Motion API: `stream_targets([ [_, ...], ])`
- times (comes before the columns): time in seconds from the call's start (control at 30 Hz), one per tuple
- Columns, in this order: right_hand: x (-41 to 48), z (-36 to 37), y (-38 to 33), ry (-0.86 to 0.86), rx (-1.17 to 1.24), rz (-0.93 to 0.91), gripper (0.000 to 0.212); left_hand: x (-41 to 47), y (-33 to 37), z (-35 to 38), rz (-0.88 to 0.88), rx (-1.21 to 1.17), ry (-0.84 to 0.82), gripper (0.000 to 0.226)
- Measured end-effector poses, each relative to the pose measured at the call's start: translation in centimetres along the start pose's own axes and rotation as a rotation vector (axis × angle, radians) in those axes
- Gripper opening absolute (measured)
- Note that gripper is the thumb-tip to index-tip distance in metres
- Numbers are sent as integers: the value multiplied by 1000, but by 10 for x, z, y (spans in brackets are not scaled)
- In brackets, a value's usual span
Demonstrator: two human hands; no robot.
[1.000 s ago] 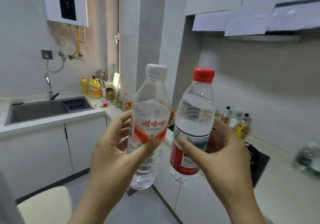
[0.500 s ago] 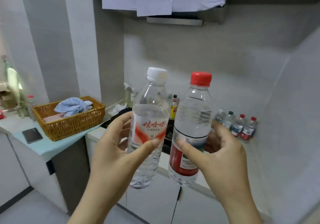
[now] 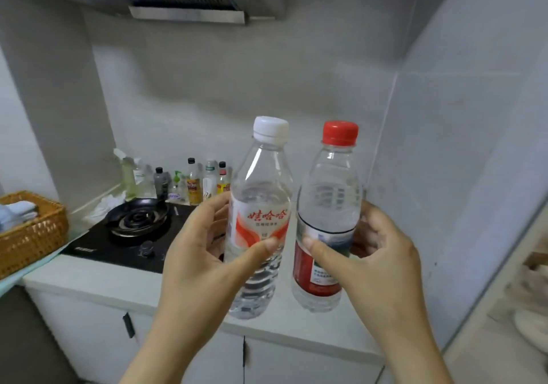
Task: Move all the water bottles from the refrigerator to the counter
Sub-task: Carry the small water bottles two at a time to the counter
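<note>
Both items under transfer are in the air, not yet set down. The left hand (image 3: 204,253) is wrapped round the label band of a white-capped water bottle (image 3: 257,202), thumb across the front. The right hand (image 3: 382,256) grasps a red-capped water bottle (image 3: 329,193) in the same manner. Both bottles are upright, capped and apparently full, side by side and close together, held above the front part of the worktop (image 3: 95,282), to the right of the black hob (image 3: 124,241). Neither base touches the surface. The refrigerator is not in view, so the number of bottles remaining in it cannot be established. No water bottle is seen standing on the visible worktop, though the held pair and both hands screen the stretch behind them. A row of small condiment bottles (image 3: 192,185) stands along the back wall behind the hob, and a wicker basket (image 3: 32,235) sits at the far left. Assessment: this pair is at the carry stage, with the worktop within reach. Outstanding are the placing and releasing of both bottles, and a further check of the refrigerator.
</note>
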State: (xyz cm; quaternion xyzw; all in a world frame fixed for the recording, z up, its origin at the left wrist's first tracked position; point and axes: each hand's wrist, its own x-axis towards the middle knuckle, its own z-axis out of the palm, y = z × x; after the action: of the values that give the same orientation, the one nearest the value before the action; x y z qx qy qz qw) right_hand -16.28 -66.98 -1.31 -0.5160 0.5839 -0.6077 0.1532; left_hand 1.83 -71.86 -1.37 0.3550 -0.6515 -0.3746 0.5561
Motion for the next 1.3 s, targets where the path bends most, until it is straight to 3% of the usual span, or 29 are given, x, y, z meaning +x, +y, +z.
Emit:
stream_targets([
  [0.37,86,14,45,115,-46,57,58,102,-52,43,-31,-140,-136,61],
  [0.5,118,28,55,145,-49,71,51,144,-70,50,-31,-144,-168,59],
  [0.63,141,37,69,190,-41,89,66,173,-90,58,-48,-150,-183,58],
  [0.77,164,40,81,168,-53,87,53,195,-106,68,-77,-166,-212,61],
  [1.3,282,9,154,140,-48,62,47,291,-147,162,-83,-72,-157,60],
])
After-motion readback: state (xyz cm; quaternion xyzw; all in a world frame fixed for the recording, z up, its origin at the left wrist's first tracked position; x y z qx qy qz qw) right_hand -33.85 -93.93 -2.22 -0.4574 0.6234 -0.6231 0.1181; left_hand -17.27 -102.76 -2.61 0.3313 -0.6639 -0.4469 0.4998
